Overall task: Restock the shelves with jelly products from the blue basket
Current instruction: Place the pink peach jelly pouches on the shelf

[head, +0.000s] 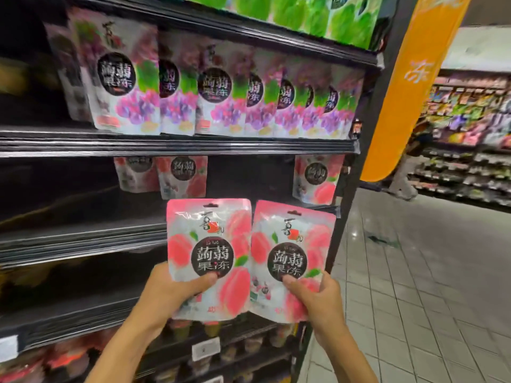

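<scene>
Pink and glossy, one plastic peach-jelly pouch [209, 244] is being gripped by the left hand [172, 290], thumb on its front. The right hand [318, 299] is gripping a matching second pouch [294, 244] just beside it, both upright before the dark metal shelf [83, 240].

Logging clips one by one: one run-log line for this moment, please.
left hand: holds left peach pouch | right hand: holds right peach pouch | stage: facing peach shelf, unplaced
</scene>
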### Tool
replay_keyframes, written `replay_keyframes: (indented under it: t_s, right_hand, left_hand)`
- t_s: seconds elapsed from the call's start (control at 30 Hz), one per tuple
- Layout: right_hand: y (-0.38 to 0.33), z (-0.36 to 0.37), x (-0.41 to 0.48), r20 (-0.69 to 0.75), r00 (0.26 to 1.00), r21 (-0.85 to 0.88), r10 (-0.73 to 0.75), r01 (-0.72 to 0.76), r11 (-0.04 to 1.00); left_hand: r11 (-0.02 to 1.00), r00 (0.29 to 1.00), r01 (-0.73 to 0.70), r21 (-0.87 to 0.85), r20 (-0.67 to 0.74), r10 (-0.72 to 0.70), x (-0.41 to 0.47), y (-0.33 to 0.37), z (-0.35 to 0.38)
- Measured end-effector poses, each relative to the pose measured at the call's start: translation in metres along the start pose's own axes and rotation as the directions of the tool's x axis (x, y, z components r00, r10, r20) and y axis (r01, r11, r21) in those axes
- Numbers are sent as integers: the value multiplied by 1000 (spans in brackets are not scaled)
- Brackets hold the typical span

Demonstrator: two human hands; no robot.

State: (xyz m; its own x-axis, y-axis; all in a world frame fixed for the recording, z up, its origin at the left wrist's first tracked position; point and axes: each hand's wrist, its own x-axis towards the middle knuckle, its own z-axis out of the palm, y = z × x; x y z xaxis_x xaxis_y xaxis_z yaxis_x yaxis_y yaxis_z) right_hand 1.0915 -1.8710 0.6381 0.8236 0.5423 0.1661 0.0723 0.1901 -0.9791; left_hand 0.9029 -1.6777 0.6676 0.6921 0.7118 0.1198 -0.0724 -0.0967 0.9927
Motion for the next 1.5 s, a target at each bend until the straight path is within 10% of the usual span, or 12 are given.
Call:
replay_keyframes:
  t_s: [0.67, 1.5]
  right_hand:
    - [-20, -57, 220, 130, 990, -51, -60, 67, 996]
    - [-16, -50, 278, 160, 946, -255, -282, 316, 914]
  left_hand:
    - [1000, 994, -3, 8, -105, 3, 110, 7, 115]
    - [999, 996, -43, 9, -81, 44, 123, 4, 94]
